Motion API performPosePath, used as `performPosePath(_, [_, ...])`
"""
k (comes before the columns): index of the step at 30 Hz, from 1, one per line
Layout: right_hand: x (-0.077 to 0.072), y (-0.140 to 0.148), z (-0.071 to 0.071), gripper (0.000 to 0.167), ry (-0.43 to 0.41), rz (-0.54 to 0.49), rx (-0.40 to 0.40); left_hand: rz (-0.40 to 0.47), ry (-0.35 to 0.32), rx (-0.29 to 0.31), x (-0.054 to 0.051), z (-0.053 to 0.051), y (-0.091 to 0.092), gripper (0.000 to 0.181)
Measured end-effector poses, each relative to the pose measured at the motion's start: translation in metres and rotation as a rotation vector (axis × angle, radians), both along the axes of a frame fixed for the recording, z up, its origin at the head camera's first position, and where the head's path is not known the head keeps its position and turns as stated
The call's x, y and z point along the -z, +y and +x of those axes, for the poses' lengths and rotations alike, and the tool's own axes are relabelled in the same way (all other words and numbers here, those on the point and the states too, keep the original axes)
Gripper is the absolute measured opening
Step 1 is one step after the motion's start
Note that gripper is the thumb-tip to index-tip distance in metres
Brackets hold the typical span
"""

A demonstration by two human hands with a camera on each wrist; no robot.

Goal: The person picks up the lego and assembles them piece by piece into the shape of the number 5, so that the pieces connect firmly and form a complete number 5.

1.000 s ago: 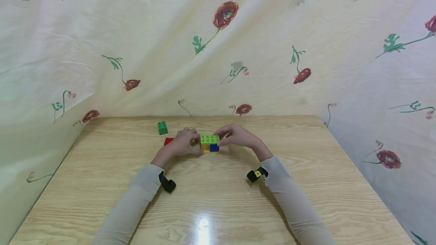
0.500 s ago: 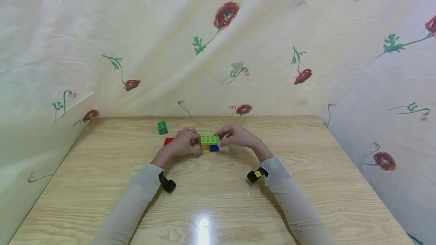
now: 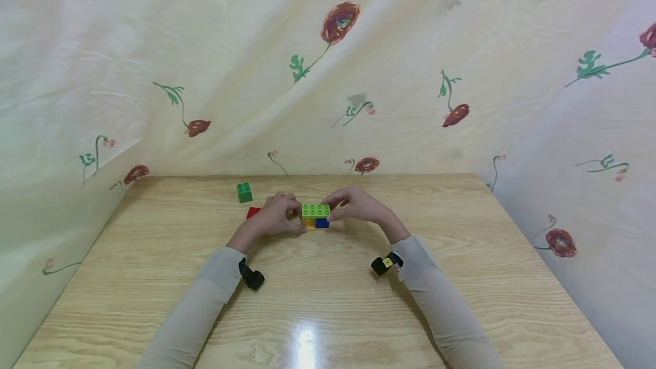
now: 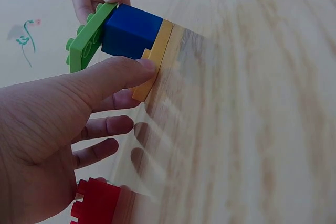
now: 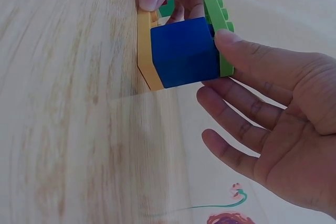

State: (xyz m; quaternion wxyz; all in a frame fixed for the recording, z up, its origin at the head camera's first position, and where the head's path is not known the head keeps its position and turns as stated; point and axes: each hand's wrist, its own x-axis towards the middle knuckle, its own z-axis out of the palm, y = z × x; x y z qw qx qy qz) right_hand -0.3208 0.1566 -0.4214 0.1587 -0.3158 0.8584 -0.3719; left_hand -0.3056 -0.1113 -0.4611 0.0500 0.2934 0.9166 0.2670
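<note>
A blue brick (image 3: 322,223) stands between a lime green studded plate (image 3: 315,210) on top and an orange plate (image 4: 154,62) underneath, at the right end. Under the lime plate's left part, orange studs show in the head view. My left hand (image 3: 277,214) pinches the orange plate's left end, its thumb along the near edge and its other fingers partly hidden behind. With thumb and fingers, my right hand (image 3: 356,205) pinches the lime plate's right end above the blue brick (image 5: 184,53). The orange plate (image 5: 147,51) rests on the table.
A red brick (image 3: 253,212) lies just left of my left hand, partly covered by it. Farther back on the left stands a dark green brick (image 3: 244,192). Flowered cloth (image 3: 246,73) hangs behind the wooden table (image 3: 318,289) and along its sides.
Both hands and the bricks keep their places. On the right side, the hanging cloth has shifted, its lower flower moving to the left.
</note>
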Motion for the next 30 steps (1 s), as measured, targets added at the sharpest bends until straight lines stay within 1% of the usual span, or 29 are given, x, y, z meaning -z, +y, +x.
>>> performPosePath(7, [-0.0006,-0.0008,0.0019,0.04,0.007,-0.001,-0.007,0.0,0.0,-0.003,0.0013,0.0009,-0.0004,0.027])
performPosePath(14, [-0.0024,-0.002,0.0056,0.04,0.009,-0.002,-0.017,0.005,-0.004,-0.001,-0.0005,0.0028,-0.001,0.027])
performPosePath(21, [-0.0014,-0.0014,0.0071,0.04,0.019,-0.018,-0.026,0.001,-0.005,0.006,0.0009,0.0025,-0.0018,0.027])
performPosePath(30, [-0.0011,-0.0033,0.009,0.039,0.033,-0.012,-0.024,0.007,-0.012,0.003,-0.0002,0.0044,-0.0012,0.027])
